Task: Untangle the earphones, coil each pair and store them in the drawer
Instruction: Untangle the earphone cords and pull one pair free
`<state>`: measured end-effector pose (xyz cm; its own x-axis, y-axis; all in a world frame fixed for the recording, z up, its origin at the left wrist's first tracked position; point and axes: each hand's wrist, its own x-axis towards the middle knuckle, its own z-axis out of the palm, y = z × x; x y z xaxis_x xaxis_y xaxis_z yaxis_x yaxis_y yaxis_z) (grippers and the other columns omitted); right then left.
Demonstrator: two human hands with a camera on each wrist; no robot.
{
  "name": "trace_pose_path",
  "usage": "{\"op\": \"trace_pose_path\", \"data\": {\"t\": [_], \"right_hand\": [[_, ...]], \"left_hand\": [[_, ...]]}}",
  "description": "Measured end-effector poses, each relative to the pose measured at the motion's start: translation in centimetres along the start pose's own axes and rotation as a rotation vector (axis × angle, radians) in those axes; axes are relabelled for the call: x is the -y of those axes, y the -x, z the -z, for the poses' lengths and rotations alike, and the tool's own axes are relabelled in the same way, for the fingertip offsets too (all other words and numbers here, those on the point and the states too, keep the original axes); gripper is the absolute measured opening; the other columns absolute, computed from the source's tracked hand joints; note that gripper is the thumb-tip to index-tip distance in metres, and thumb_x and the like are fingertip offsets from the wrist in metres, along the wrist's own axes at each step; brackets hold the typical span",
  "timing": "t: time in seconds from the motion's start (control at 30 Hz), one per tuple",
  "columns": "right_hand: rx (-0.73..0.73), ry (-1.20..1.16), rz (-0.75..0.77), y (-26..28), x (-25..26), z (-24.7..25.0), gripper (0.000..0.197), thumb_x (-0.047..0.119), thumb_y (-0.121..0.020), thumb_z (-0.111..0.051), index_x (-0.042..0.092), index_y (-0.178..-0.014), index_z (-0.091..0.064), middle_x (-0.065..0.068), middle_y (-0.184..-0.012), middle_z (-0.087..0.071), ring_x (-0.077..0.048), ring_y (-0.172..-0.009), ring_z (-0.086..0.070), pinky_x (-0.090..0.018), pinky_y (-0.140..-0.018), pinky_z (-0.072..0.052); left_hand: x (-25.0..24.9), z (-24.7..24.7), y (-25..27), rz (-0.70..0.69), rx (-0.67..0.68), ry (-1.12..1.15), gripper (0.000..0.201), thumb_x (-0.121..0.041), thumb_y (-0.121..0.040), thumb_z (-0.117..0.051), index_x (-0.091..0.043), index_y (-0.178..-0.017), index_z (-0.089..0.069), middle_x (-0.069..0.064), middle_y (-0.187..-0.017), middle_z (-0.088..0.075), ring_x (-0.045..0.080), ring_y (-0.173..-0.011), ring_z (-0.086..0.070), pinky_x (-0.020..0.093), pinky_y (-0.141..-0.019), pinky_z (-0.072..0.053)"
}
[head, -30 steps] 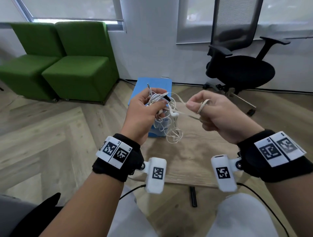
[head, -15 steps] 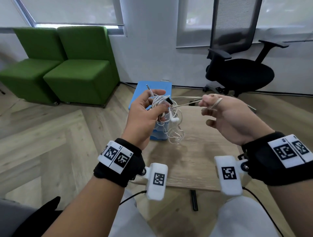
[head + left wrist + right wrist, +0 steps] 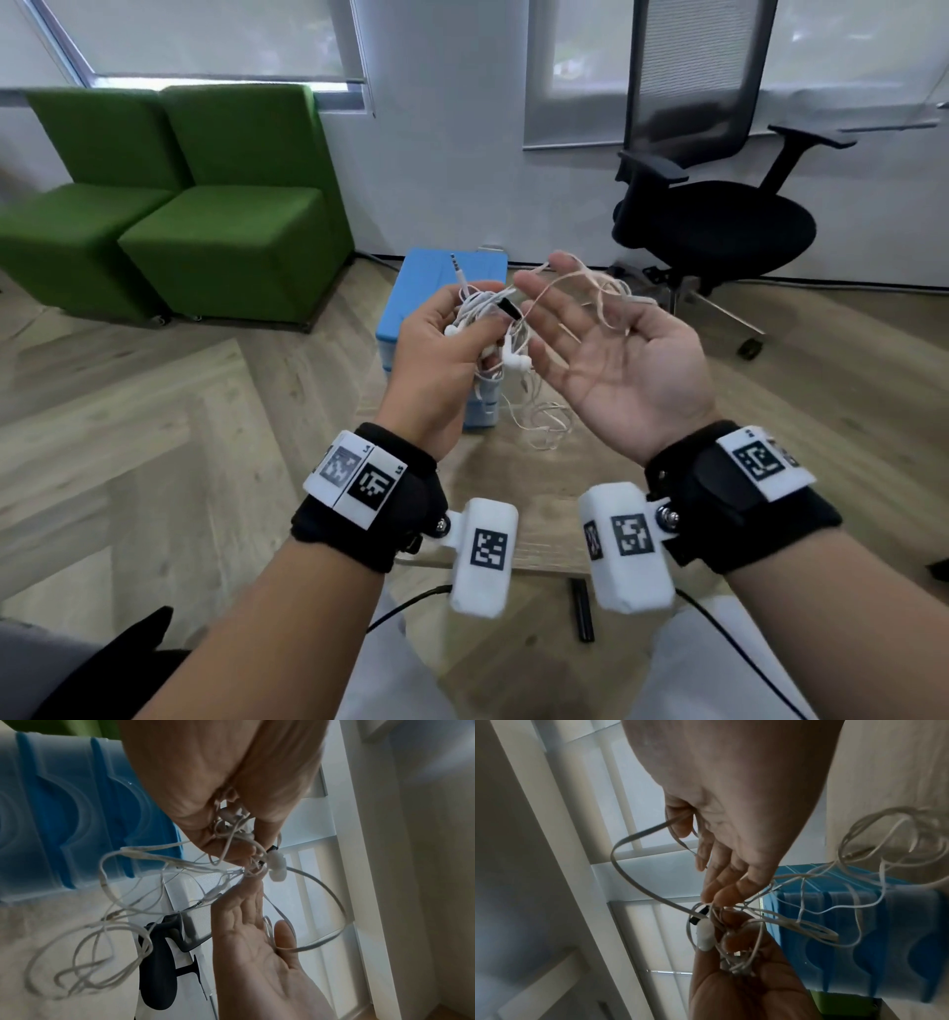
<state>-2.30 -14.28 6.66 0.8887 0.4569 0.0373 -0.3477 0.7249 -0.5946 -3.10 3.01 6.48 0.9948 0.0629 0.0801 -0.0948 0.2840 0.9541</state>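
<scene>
My left hand [image 3: 462,329] grips a tangled bundle of white earphones [image 3: 488,313] in the air above the table; a jack plug [image 3: 458,268] sticks up out of it. One white earbud [image 3: 276,866] pokes out beside the thumb. My right hand [image 3: 580,329] lies palm up with straight fingers, right against the bundle. A slack flat cable [image 3: 590,288] is draped across its fingers. Loose loops [image 3: 544,426] hang down to the wooden table [image 3: 513,493]. The blue drawer unit [image 3: 447,272] stands behind my hands, its drawers [image 3: 859,923] closed.
Two green armchairs [image 3: 205,221] stand at the far left by the window. At the far right is a black office chair [image 3: 719,216]. A small black object [image 3: 583,611] lies on the floor under the table's near edge.
My right hand let go of the cable it was pulling taut to the right, opened palm up and came back beside the left hand. The cable now lies slack.
</scene>
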Motion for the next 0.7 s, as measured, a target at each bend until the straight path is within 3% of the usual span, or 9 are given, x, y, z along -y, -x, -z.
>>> {"op": "trace_pose_path", "data": {"t": [0.1,0.2,0.3,0.4,0.5,0.6,0.7], "right_hand": [[0.005,-0.020,-0.026,0.1,-0.2,0.0,0.060,0.025,-0.101,-0.027,0.006,-0.156,-0.040,-0.021,-0.151,-0.054,-0.027,-0.121,-0.057,-0.038,-0.106,-0.040],[0.003,0.024,-0.027,0.5,-0.1,0.4,0.070,0.016,-0.090,-0.035,-0.001,-0.158,-0.032,-0.021,-0.151,-0.054,-0.024,-0.107,-0.062,-0.032,-0.096,-0.047],[0.048,0.106,-0.032,0.9,0.3,0.7,0.077,-0.008,-0.080,-0.033,0.003,-0.156,-0.035,-0.016,-0.152,-0.055,-0.020,-0.101,-0.068,-0.025,-0.084,-0.057],[0.077,0.297,0.006,1.4,0.6,0.5,0.086,-0.021,-0.075,-0.033,0.009,-0.155,-0.039,-0.013,-0.148,-0.059,-0.020,-0.103,-0.069,-0.025,-0.082,-0.058],[0.099,0.462,0.106,1.5,0.2,-0.3,0.080,-0.021,-0.078,-0.053,0.011,-0.150,-0.041,-0.019,-0.140,-0.064,-0.027,-0.104,-0.070,-0.029,-0.085,-0.059],[0.029,0.544,0.198,1.1,-0.1,-1.2,0.082,-0.019,-0.073,-0.073,0.011,-0.144,-0.045,-0.025,-0.123,-0.070,-0.033,-0.103,-0.073,-0.034,-0.090,-0.059],[0.002,0.610,0.245,0.9,-0.2,-2.1,0.074,-0.009,-0.071,-0.076,0.012,-0.137,-0.051,-0.028,-0.110,-0.073,-0.035,-0.102,-0.074,-0.036,-0.092,-0.059]], "left_hand": [[0.0,0.2,0.0,-0.010,-0.022,0.003,0.024,0.005,-0.095,-0.062,0.000,-0.118,-0.066,0.008,-0.087,-0.068,0.016,-0.069,-0.065,0.026,-0.062,-0.055],[0.2,0.4,0.0,-0.008,-0.022,-0.007,0.024,0.002,-0.094,-0.067,0.001,-0.117,-0.066,0.009,-0.090,-0.068,0.021,-0.077,-0.063,0.027,-0.064,-0.053],[0.1,0.4,0.0,-0.017,-0.032,-0.006,0.023,0.001,-0.093,-0.069,0.001,-0.116,-0.066,0.007,-0.089,-0.069,0.016,-0.073,-0.065,0.025,-0.062,-0.053],[-0.2,0.3,0.0,-0.028,-0.061,-0.015,0.019,0.003,-0.093,-0.067,-0.003,-0.111,-0.066,0.006,-0.086,-0.070,0.011,-0.065,-0.066,0.022,-0.059,-0.054],[-0.2,0.2,0.0,-0.029,-0.084,-0.011,0.018,0.002,-0.093,-0.068,-0.005,-0.109,-0.066,0.007,-0.085,-0.069,0.015,-0.067,-0.064,0.027,-0.062,-0.055],[-0.2,0.1,-0.1,-0.022,-0.091,-0.003,0.018,0.003,-0.092,-0.068,-0.008,-0.107,-0.066,0.009,-0.088,-0.069,0.022,-0.075,-0.062,0.033,-0.067,-0.053],[-0.4,0.1,-0.1,-0.018,-0.081,-0.014,0.019,0.004,-0.093,-0.066,-0.008,-0.107,-0.066,0.009,-0.089,-0.070,0.020,-0.074,-0.065,0.028,-0.063,-0.054]]}}
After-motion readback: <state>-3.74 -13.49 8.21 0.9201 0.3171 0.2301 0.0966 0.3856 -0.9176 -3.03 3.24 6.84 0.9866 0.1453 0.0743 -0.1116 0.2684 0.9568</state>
